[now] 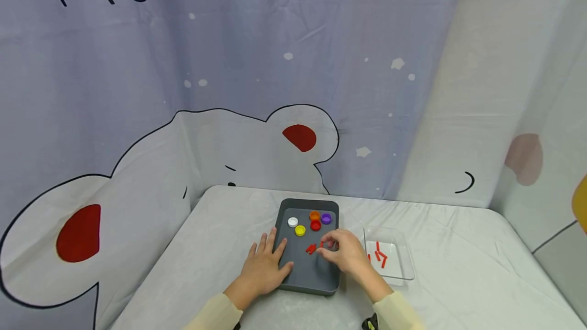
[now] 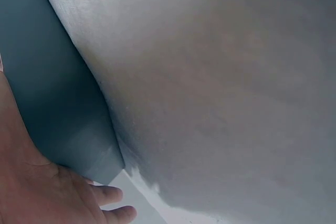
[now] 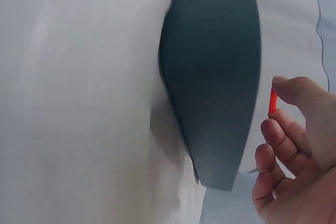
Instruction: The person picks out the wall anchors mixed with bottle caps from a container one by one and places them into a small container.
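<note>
A small red stick (image 1: 322,244) is pinched between the thumb and a finger of my right hand (image 1: 347,253), above the right side of a dark grey tray (image 1: 312,276). The right wrist view shows the same red stick (image 3: 273,100) upright between the fingertips. My left hand (image 1: 262,270) rests with spread fingers on the tray's left edge; in the left wrist view this hand (image 2: 42,192) lies against the tray's outer wall (image 2: 58,87). Several loose red sticks (image 1: 311,249) lie together on the tray, just left of my right fingertips.
Toward the tray's far end sit small round pieces: white (image 1: 292,222), yellow (image 1: 300,230), orange (image 1: 314,215), red (image 1: 315,225) and purple (image 1: 326,218). Right of the tray stands a clear plastic box (image 1: 405,264) holding several red sticks (image 1: 378,254). White cloth (image 1: 463,269) covers the table.
</note>
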A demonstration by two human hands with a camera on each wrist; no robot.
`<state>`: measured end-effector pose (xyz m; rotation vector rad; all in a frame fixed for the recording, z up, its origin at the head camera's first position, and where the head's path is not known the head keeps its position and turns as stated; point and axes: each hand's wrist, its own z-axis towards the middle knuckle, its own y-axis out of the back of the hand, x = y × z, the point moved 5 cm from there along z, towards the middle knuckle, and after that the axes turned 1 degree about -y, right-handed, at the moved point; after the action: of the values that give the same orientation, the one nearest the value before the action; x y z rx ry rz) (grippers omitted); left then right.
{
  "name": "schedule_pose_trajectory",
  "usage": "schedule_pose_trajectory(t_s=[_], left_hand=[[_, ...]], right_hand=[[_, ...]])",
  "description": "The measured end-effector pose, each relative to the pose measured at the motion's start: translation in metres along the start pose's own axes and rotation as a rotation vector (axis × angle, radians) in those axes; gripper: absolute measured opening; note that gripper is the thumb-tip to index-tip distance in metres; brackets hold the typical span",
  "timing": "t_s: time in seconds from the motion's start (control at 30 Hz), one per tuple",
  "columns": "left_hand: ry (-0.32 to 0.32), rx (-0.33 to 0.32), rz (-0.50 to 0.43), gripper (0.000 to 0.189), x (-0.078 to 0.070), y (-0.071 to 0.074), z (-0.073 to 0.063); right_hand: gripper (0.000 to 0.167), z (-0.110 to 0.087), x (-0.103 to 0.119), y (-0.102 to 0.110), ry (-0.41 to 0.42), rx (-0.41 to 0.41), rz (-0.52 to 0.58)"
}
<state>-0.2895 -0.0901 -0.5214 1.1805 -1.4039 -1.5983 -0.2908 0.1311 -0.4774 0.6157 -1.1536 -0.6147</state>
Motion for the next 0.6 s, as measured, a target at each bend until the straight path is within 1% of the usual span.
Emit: schedule_pose_trajectory(t_s=[0.2, 0.43, 0.5, 0.6], left_hand=[[-0.002, 0.001, -0.007, 0.070, 0.000, 0.000, 0.000], [-0.009, 0.000, -0.007, 0.070, 0.001, 0.000, -0.001], [-0.010, 0.000, -0.010, 0.070, 0.001, 0.000, -0.001], [-0.009, 0.003, -0.012, 0.070, 0.001, -0.001, -0.001]], right_hand=[[0.017, -0.005, -0.004, 0.017, 0.000, -0.026, 0.068], [0.017, -0.011, -0.017, 0.032, -0.037, -0.024, 0.087], [0.017, -0.014, -0.021, 0.037, -0.036, -0.025, 0.102], [0.017, -0.016, -0.027, 0.043, -0.012, -0.031, 0.119]])
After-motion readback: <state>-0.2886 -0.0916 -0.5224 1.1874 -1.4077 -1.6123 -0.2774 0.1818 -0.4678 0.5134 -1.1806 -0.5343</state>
